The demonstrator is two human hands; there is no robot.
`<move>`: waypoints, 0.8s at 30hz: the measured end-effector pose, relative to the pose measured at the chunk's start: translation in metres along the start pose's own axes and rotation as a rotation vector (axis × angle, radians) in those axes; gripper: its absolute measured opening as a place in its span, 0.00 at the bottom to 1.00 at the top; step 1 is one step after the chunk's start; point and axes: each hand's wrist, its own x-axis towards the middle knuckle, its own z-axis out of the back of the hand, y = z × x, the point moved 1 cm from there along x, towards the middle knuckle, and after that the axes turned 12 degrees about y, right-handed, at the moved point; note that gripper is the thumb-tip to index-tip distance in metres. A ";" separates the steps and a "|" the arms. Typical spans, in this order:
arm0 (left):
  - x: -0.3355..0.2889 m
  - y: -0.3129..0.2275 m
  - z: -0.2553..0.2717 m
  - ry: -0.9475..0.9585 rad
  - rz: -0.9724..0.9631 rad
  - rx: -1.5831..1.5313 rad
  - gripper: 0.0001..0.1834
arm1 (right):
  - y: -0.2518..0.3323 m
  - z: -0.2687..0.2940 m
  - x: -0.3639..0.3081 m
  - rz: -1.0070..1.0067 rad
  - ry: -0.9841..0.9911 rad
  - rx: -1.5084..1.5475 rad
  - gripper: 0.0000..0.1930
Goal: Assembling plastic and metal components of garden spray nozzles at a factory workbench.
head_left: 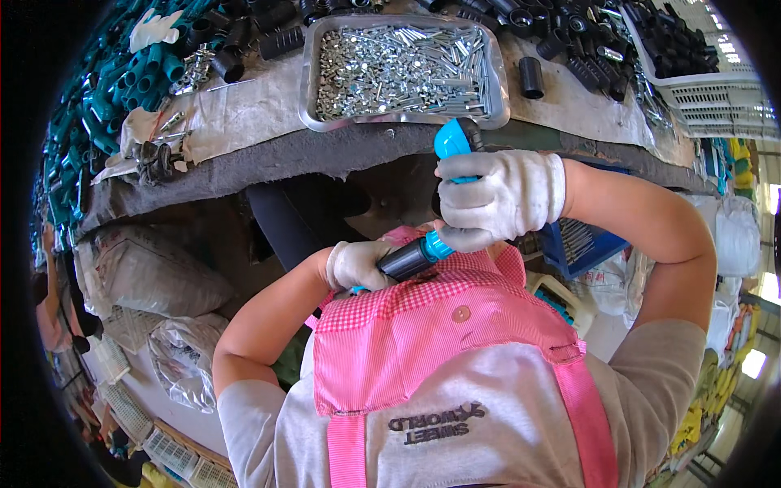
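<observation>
In front of my chest, my left hand [358,264], in a white glove, is closed around a black tube [407,259]. A blue end piece [438,246] sits at the tube's right end, right below my other hand's fingers. My right hand [504,199], gloved too, is wrapped around a blue handle-like piece [453,140] with a bent black part at its top. My palm and fingers hide its middle, so I cannot tell whether it joins the tube. Just beyond, a metal tray [306,81] holds many small silver metal pieces.
Teal tubular parts [146,77] are heaped at the far left of the cloth-covered bench [244,114]. Black sleeves [530,77] lie around the tray. A white plastic basket [716,102] stands at the far right, with a blue crate [586,244] below the bench. Bagged goods [154,272] sit at lower left.
</observation>
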 end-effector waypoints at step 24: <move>-0.019 -0.060 -0.027 -1.231 0.268 1.060 0.23 | 0.039 0.003 -0.002 -0.673 -0.674 1.033 0.25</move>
